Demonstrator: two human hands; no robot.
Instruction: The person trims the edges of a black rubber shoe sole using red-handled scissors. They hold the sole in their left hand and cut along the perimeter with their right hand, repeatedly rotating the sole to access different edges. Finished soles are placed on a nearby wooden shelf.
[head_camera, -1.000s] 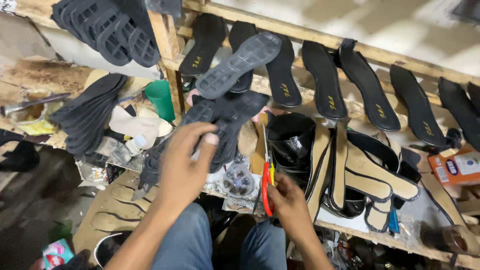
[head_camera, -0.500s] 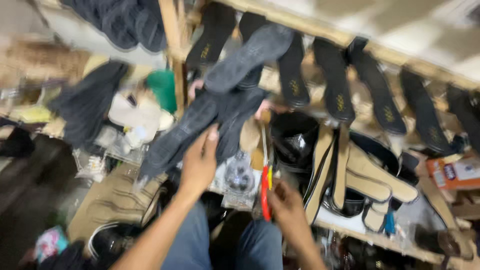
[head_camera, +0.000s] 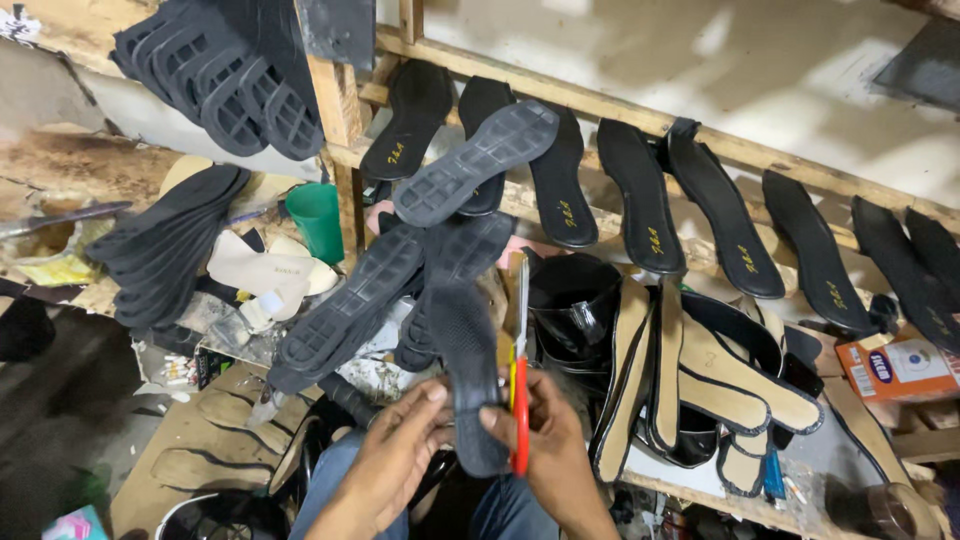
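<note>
Black sole (head_camera: 468, 385) being held flat, both hands, below the wooden rack (head_camera: 640, 120).
Being pinched at its edges by left hand (head_camera: 400, 455) and right hand (head_camera: 545, 440) fingers, so its face is being kept upward; red-handled scissors (head_camera: 520, 370) being gripped alongside.

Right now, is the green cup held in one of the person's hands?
No, the green cup stands on the cluttered bench, apart from both hands, which hold a black sole.

Two hands, left hand (head_camera: 395, 465) and right hand (head_camera: 550, 455), held one black sole (head_camera: 465, 380) between fingers; one red-handled scissors (head_camera: 520, 385) by right fingers; three treaded outsoles (head_camera: 380, 290) above fingertips; one green cup (head_camera: 318, 220) up-left; one orange box (head_camera: 900, 368) far right
</note>
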